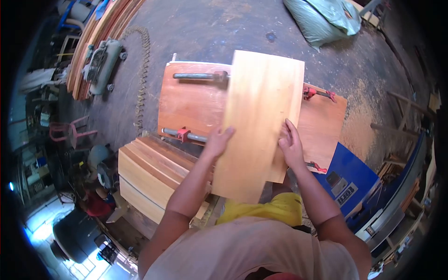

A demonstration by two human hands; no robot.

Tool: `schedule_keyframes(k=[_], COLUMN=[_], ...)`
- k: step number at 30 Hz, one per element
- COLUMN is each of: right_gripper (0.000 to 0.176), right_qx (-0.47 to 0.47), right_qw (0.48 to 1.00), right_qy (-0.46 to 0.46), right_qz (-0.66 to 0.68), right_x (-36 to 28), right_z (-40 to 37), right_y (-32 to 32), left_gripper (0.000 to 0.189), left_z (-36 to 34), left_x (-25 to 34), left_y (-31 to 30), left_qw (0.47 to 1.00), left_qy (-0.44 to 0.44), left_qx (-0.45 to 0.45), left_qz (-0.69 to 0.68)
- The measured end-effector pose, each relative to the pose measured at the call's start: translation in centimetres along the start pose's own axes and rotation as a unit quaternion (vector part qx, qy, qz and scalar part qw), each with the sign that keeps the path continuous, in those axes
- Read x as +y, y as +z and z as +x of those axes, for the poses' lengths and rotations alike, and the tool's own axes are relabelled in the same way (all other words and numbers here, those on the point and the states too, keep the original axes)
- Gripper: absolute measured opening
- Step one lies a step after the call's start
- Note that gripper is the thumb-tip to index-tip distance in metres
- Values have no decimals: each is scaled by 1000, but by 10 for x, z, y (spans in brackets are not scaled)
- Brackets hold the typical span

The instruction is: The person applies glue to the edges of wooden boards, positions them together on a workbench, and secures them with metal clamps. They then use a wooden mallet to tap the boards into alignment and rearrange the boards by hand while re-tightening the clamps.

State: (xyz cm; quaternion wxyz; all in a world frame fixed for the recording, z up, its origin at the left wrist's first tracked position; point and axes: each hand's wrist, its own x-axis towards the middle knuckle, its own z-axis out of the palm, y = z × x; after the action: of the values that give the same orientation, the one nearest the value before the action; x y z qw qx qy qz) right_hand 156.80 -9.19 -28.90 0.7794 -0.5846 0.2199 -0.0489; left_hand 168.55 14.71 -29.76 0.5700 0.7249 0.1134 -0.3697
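A long pale wooden board [261, 107] is held lengthwise in front of me, between my two hands. My left hand [220, 141] grips its left edge, thumb on the face and the other fingers hidden behind the wood. At the right edge, my right hand [291, 145] is closed on the board, fingertips at its side. A second pale board [278, 170] shows beneath, offset to the right near the lower end. Behind them lies a reddish-brown wooden panel [191, 105] with bar clamps [183, 135] across it.
Stacked boards [154, 163] stand at my lower left, a blue panel [352, 175] at the right. Farther off are a green sack [322, 21], a compressor [105, 66] with a coiled hose [141, 88], long planks [79, 74] and sawdust [361, 116] on the floor.
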Motion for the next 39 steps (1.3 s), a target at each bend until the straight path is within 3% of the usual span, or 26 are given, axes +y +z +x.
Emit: schedule_keyframes(k=[1,2,5,7,8,10,11,13,14,15,20,21,23,26,27,29,31,32,33,34,35,36,38,39], right_gripper=[66,66,63,61,59,57,56,55,55,55,55,55,53,45,43,42,44,44,47,50,51,51,48,48], right_qx=[12,2,150,150,156,151,152,149,160,167,179,173,173,142,157,174,-21,-25,-146,-265,-248,-255,-193,-199], right_qw=[998,998,977,977,976,977,974,972,934,873,881,879,871,813,848,876,775,773,769,751,754,751,645,642], right_qy=[61,55,18,28,39,52,58,69,24,-21,-75,-75,-91,-202,-142,-77,53,52,95,138,152,157,163,163], right_qz=[15,13,-150,-148,-144,-142,-155,-170,-318,-459,-431,-438,-451,-528,-486,-442,-630,-632,-615,-588,-589,-589,-721,-723], right_x=[9,16,27,31,32,22,21,18,15,11,-12,-13,-11,-29,-27,-24,-22,-24,-34,-38,-36,-31,-23,-18], right_z=[-2,4,12,17,17,17,16,13,15,17,44,50,63,106,134,179,206,210,209,212,217,222,230,230], right_y=[-3,-9,-25,-36,-38,-32,-31,-28,-29,-30,-37,-40,-47,-64,-87,-150,-198,-193,-181,-173,-169,-163,-149,-152], left_gripper=[37,36,39,51,51,62,62,64,64,61,54,54,60,65,65,66,61,56,56,50,44,44,44,43], left_z=[5,13,24,25,21,16,20,30,35,42,125,145,186,223,230,235,244,250,255,259,260,260,261,259], left_x=[-5,-10,-21,-18,-9,14,16,17,23,32,-12,-29,-51,-51,-45,-23,-17,-18,-21,-26,-30,-34,-37,-35], left_y=[18,35,76,83,83,76,72,60,52,40,-33,-39,-44,-33,-31,-27,-23,-22,-19,-17,-15,-14,-16,-18], left_qw=[1000,999,1000,990,990,947,947,893,894,902,914,915,843,823,824,844,847,848,850,824,792,795,794,803], left_qy=[3,7,-8,-3,-5,25,23,6,4,22,101,104,185,233,232,148,124,101,95,155,212,204,196,164], left_qx=[-10,-20,1,12,16,-12,-10,-57,-56,9,240,236,347,382,381,329,330,334,337,385,430,429,416,392], left_qz=[17,34,-19,142,138,321,319,447,444,430,311,310,366,351,349,396,397,397,395,386,377,378,398,419])
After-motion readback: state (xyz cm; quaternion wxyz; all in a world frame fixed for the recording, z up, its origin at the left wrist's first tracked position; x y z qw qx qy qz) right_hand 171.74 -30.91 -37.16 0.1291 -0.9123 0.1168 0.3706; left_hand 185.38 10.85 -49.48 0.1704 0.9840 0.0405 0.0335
